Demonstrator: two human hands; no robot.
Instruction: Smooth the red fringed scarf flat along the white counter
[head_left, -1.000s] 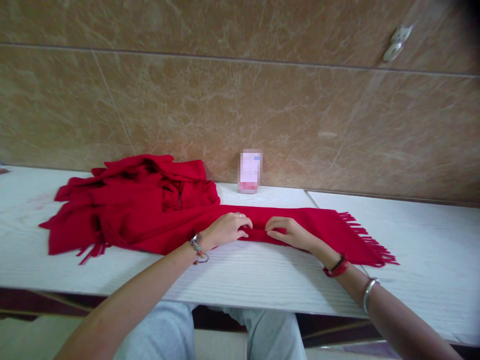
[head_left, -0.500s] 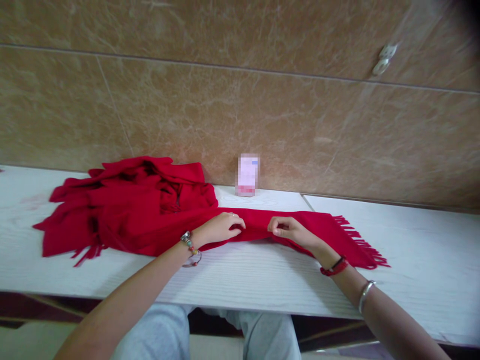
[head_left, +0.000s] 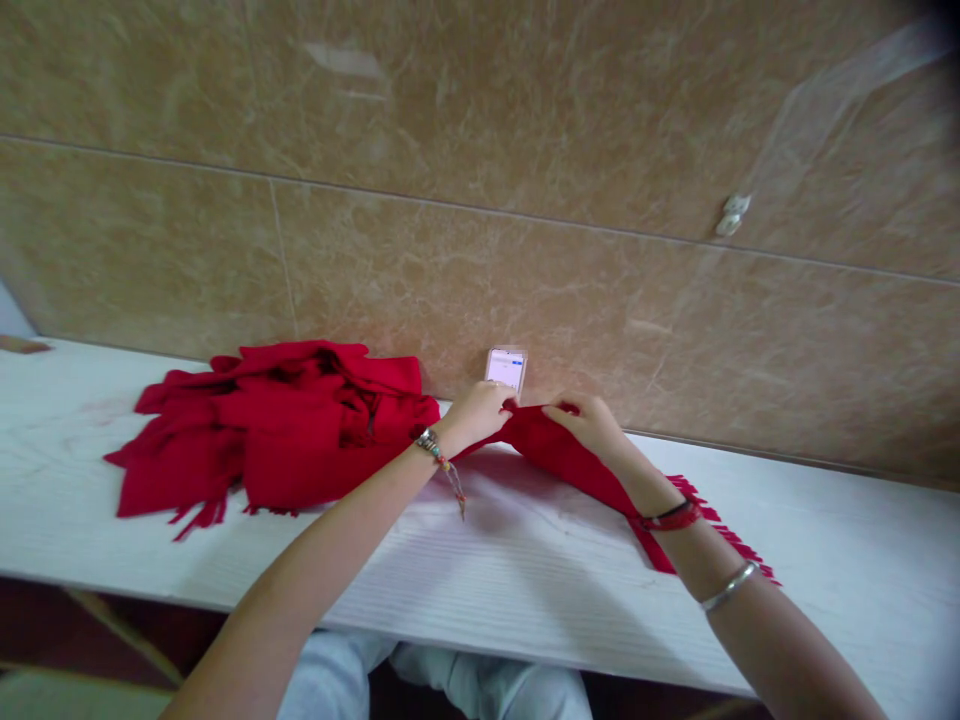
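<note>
A red fringed scarf (head_left: 574, 462) stretches to the right from a heap of red cloth (head_left: 292, 440). Both my hands pinch its far edge and hold that part raised off the white table. My left hand (head_left: 484, 412) is closed on the edge near the middle, its fingertips partly hidden. A short way to the right, my right hand (head_left: 589, 425) grips the same edge with thumb and fingers. The fringed end (head_left: 720, 525) lies on the table under my right forearm. Loose tassels stick out from the front of the heap.
A phone (head_left: 506, 368) with its screen lit leans against the brown marbled tile wall (head_left: 450, 270) behind my hands. The white wood-grain table (head_left: 465, 590) runs along the wall. A small white fitting (head_left: 733, 215) is fixed to the tiles at upper right.
My hands have closed on the scarf's edge and lifted it up and away from me, toward the phone. Its middle has risen off the table. The camera view has tilted up slightly.
</note>
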